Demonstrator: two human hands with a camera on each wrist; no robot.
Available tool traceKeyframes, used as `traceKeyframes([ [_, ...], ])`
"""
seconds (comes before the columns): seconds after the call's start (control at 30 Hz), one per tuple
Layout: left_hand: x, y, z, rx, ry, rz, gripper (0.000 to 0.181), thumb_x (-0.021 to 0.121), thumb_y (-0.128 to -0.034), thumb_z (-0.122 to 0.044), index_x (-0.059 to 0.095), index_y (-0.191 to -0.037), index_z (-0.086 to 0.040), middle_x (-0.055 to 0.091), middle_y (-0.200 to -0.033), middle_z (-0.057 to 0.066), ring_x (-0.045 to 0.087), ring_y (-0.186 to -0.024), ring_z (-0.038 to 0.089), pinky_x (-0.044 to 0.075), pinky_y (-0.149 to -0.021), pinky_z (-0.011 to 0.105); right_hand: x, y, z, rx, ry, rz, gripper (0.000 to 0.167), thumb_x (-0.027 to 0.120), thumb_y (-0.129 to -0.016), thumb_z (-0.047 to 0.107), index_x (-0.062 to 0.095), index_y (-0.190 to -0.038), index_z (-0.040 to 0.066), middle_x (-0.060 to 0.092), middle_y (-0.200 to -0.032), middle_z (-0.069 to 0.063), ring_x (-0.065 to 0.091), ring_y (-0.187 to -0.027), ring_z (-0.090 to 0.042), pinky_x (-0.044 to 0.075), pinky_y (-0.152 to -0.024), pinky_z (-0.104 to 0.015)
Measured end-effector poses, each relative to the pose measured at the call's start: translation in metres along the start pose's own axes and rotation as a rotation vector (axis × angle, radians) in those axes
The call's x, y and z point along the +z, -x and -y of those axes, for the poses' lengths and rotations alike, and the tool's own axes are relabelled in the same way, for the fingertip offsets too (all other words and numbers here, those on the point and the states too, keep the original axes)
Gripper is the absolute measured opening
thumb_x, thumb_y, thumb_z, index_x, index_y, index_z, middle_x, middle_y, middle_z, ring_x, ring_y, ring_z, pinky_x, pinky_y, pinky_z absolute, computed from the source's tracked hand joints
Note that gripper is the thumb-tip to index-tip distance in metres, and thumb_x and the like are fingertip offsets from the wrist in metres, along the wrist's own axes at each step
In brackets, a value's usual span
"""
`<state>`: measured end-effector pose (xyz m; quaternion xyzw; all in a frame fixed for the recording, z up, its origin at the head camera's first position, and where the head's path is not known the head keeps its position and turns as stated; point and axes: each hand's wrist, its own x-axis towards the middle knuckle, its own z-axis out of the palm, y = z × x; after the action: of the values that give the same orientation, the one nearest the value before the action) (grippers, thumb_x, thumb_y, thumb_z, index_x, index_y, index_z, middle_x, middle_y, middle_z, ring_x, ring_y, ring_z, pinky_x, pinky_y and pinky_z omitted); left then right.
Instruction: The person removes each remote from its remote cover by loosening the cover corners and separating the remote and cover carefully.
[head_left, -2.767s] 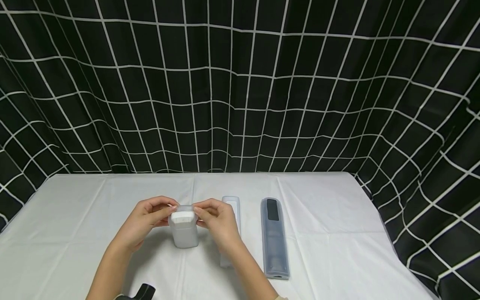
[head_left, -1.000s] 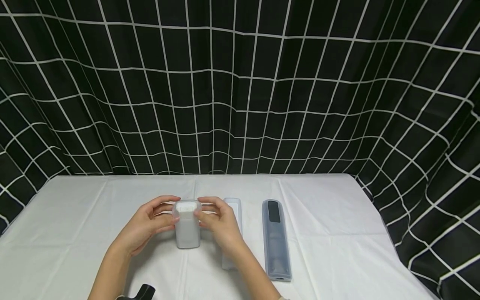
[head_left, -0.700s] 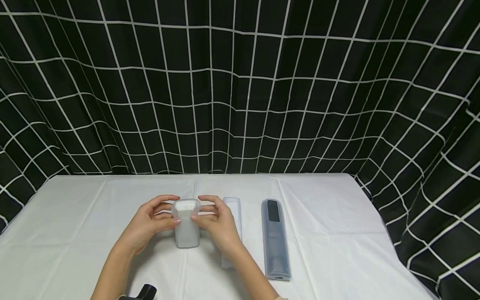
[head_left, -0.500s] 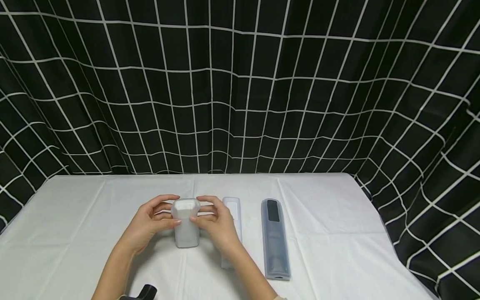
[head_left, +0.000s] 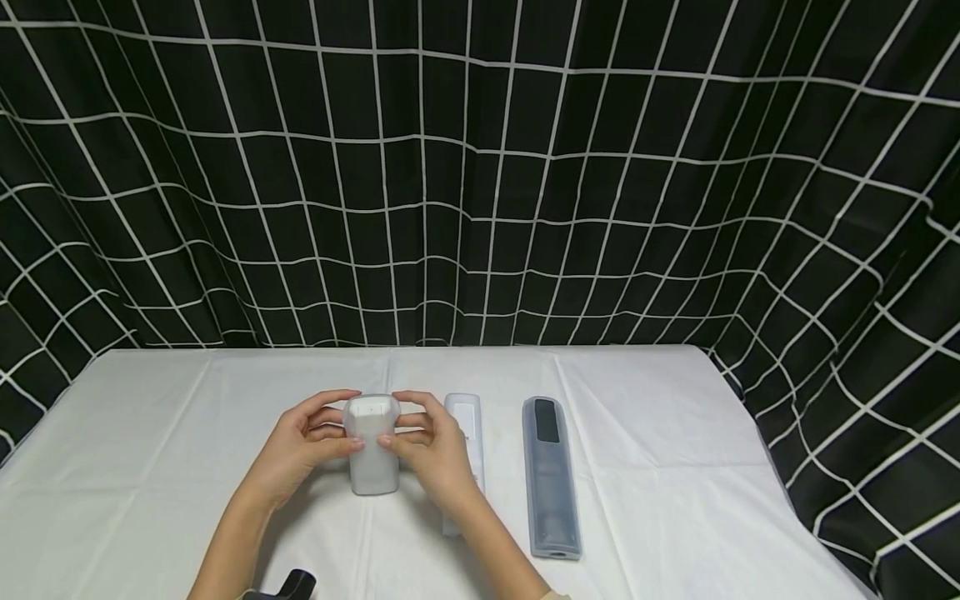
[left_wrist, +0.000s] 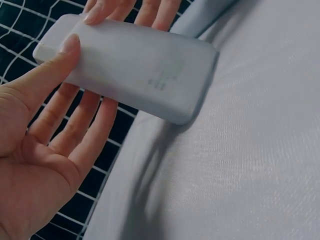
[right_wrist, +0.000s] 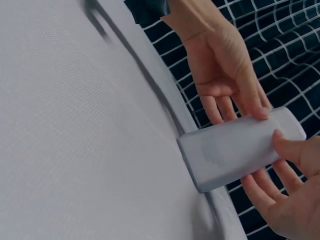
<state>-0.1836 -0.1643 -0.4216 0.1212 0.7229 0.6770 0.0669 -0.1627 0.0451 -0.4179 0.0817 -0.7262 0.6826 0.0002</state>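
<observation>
Now grips white device (head_left: 373,467) near its upper end with left hand (head_left: 300,437) and right hand (head_left: 438,450), pinching between thumbs on the near face and fingers spread along the sides and behind. Holds it roughly midway between left and right edges of the white-covered surface (head_left: 660,500), short of the far edge. Unlike earlier, shows thumbs lower on that face and white upper end apparently inside cloudy cover (left_wrist: 135,55); probably means cover mostly fitted. Hard to read: faint marks on the face. Cannot tell about contact between lower end and surface. Partly hidden behind right hand and forearm: slim white remote (head_left: 465,417). Cut off below: black object (head_left: 298,585) by left wrist.
</observation>
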Motion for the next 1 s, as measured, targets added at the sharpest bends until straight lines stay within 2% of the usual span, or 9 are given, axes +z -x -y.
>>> traceKeyframes([
  [0.2,0.0017,-0.0010,-0.0005,0.024,-0.043,-0.007,0.066,0.080,-0.0833,0.007,0.054,-0.144,0.008,0.074,-0.100,-0.007,0.071,-0.090,0.009,0.059,-0.080,0.024,-0.0020,-0.0010,-0.0033,-0.009,0.033,0.001,0.051,0.080,-0.092,0.002,0.061,-0.139,0.006,0.074,-0.112,-0.019,0.076,-0.099,-0.031,0.063,-0.083,-0.032],
  [0.6,0.0032,-0.0011,0.0053,0.087,-0.149,-0.013,0.063,0.083,-0.0833,0.004,0.058,-0.140,0.003,0.069,-0.092,-0.004,0.066,-0.085,0.010,0.055,-0.080,0.025,-0.0007,-0.0004,-0.0070,-0.045,0.062,-0.019,0.050,0.080,-0.091,-0.001,0.062,-0.137,0.006,0.074,-0.108,-0.021,0.075,-0.098,-0.037,0.063,-0.081,-0.033],
  [1.0,0.0011,0.0016,0.0083,0.091,-0.179,-0.030,0.063,0.085,-0.0837,0.002,0.058,-0.141,0.001,0.069,-0.092,0.000,0.067,-0.086,0.010,0.056,-0.080,0.024,0.0007,-0.0004,-0.0100,-0.056,0.086,0.000,0.047,0.078,-0.094,0.003,0.061,-0.138,0.007,0.074,-0.112,-0.019,0.075,-0.099,-0.036,0.062,-0.081,-0.031],
])
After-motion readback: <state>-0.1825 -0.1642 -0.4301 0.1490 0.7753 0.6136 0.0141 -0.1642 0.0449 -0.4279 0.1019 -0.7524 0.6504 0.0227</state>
